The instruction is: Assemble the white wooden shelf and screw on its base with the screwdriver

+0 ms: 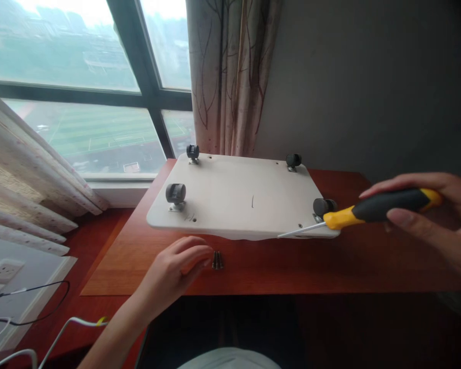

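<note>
Right hand [459, 233] is wrapped around the black-and-yellow handle of a screwdriver [384, 206]; shaft points left, tip along the near edge of the white panel [230, 189]. Can't confirm whether tip touches panel or sits just in front of it. Left hand [176, 262] has fingers loosely curled, thumb and index a bit apart, nothing visible between them; fingertips just beside a small row of screws [217, 260]. Contact there unclear. Screws lie side by side on the bare wooden tabletop [264, 269], between panel and near table edge. Handling: screws look like metal, so rigid, light, small, likely to roll or slip; best pinched one at a time across the shank, thumb against index. Screwdriver should be light to moderate, stiff; fat handle gives good purchase, slim shaft gives little, so hold behind the yellow collar. Panel lies flat on the table, casters up, one near each corner: near-left caster [175, 193], near-right caster [324, 206], far-left caster [192, 151], far-right caster [294, 160]. Panel reads stiff, probably the heaviest piece, smooth face maybe slippery; take it by opposite edges, not by the casters, since the wheels would likely swivel.
</note>
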A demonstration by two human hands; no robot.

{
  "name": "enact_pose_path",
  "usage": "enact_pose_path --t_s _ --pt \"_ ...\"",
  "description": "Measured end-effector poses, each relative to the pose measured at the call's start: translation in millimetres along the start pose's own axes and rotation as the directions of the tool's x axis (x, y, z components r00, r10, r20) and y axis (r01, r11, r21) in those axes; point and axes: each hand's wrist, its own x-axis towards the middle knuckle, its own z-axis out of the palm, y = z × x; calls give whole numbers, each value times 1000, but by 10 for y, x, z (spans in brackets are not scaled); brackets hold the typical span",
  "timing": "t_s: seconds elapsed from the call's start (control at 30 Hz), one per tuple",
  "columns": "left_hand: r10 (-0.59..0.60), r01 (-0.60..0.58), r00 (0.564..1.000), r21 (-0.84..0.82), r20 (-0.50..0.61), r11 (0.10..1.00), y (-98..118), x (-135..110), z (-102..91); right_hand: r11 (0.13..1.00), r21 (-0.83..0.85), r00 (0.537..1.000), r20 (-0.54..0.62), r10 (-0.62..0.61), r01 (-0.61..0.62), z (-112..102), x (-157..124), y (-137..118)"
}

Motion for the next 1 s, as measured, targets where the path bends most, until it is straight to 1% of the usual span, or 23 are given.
enact_pose_path --t_s 0.07,0.13,0.23,0.33,0.43,0.6,0.8,1.0 --pt "-42 38 995 42 93 998 -19 -85 117 990 114 994 91 67 -77 137 -283 44" --pt "-82 71 986 86 143 994 -25 -160 223 970 176 976 169 136 -165 280 -563 110" --pt "-109 88 979 123 171 988 -5 -217 322 928 287 947 280 156 -238 486 -906 233" --pt "-111 83 977 158 182 984 31 -199 354 908 313 932 318 176 -278 653 -1115 331" --pt "-106 64 972 200 210 978 64 -147 364 899 327 931 311 190 -292 776 -1221 360" --pt "-88 19 962 255 260 967 109 -93 400 867 368 934 246 258 -337 908 -1326 288" --pt "-62 -21 958 283 279 959 114 -74 442 831 397 919 225 325 -391 945 -1407 258" --pt "-80 -17 948 301 309 953 153 -36 471 808 421 911 200 360 -412 967 -1438 257"
